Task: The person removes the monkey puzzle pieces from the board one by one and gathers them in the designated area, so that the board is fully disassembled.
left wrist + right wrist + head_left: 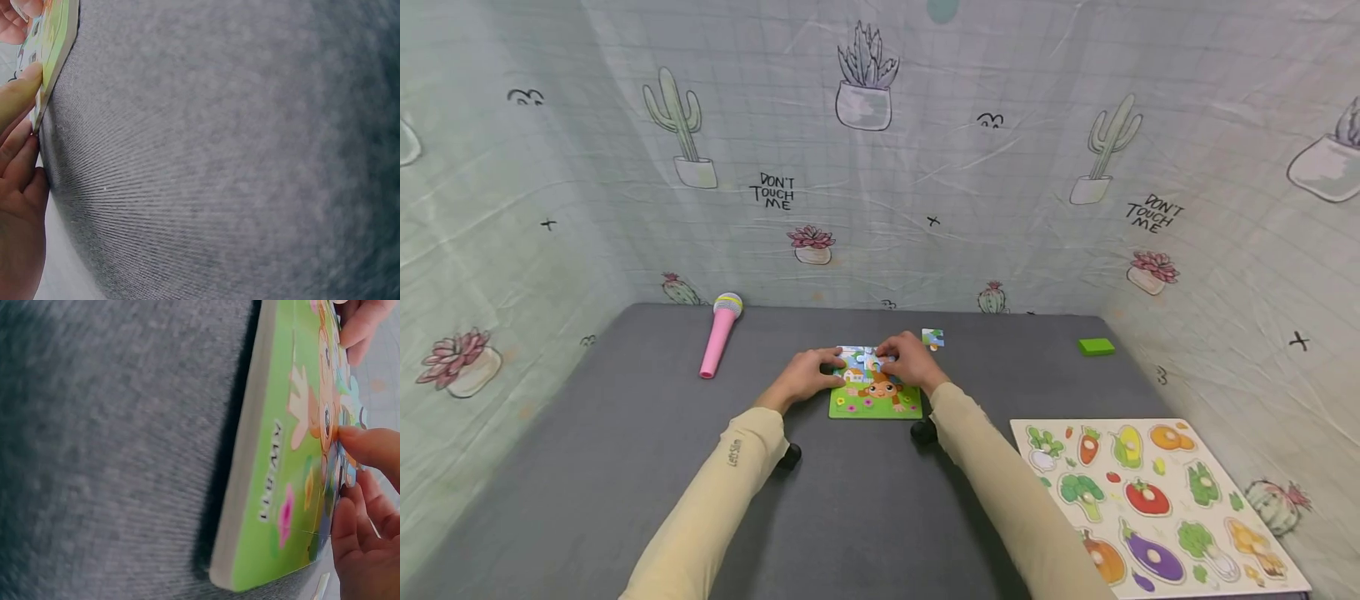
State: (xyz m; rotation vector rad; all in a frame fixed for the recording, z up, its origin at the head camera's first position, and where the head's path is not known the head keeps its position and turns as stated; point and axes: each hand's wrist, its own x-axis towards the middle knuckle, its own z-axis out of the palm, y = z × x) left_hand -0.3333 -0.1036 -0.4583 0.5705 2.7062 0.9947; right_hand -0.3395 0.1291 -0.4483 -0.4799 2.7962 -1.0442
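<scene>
Right, I'm over the jigsaw puzzle, which lies flat on the desk, about midway between left and right, a monkey and flowers across its near half. The left hand grips its left edge, thumb on the printed face, fingers down the side. The right hand is at the far right part, thumb and fingers bent in, and it looks to me like a pinch on a puzzle piece that seems not quite seated. I read this as the fitting step, and late in the job, since most of the picture looks filled and I spot one loose piece just beyond the right hand. What I'd want next: a small turn to line the tabs up, then a press straight down, the left hand bracing so nothing skids. After that, the loose piece.

Looking wider now: the desk is dark grey, with a pink toy microphone far left, a green block far right, and a white vegetable board near right. Around it I've got a pale, creased sheet on the far, left and right sides, printed with cacti, succulents and "Don't touch me".
</scene>
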